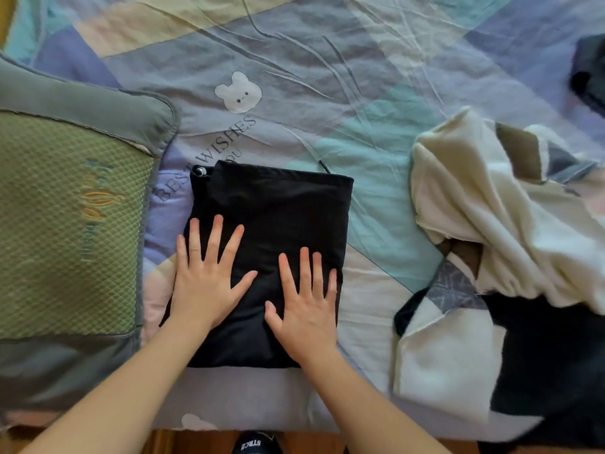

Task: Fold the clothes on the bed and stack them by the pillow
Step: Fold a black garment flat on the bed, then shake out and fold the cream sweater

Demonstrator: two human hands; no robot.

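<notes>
A black garment [281, 204], folded into a neat rectangle, lies on the bed right beside the green pillow [65, 208]. My left hand [206, 276] rests flat on its left half with the fingers spread. My right hand [307, 299] presses flat on its lower right part, fingers apart. Neither hand grips the cloth. To the right lies a crumpled heap of clothes [501, 224], cream fleece with brown, grey and black patches, unfolded.
The bedspread [327, 93] is pastel patchwork with a bear print and wrinkles. Another dark garment [589, 73] sits at the far right edge. The bed's near edge runs along the bottom, with a wooden floor and a shoe [257, 445] below it.
</notes>
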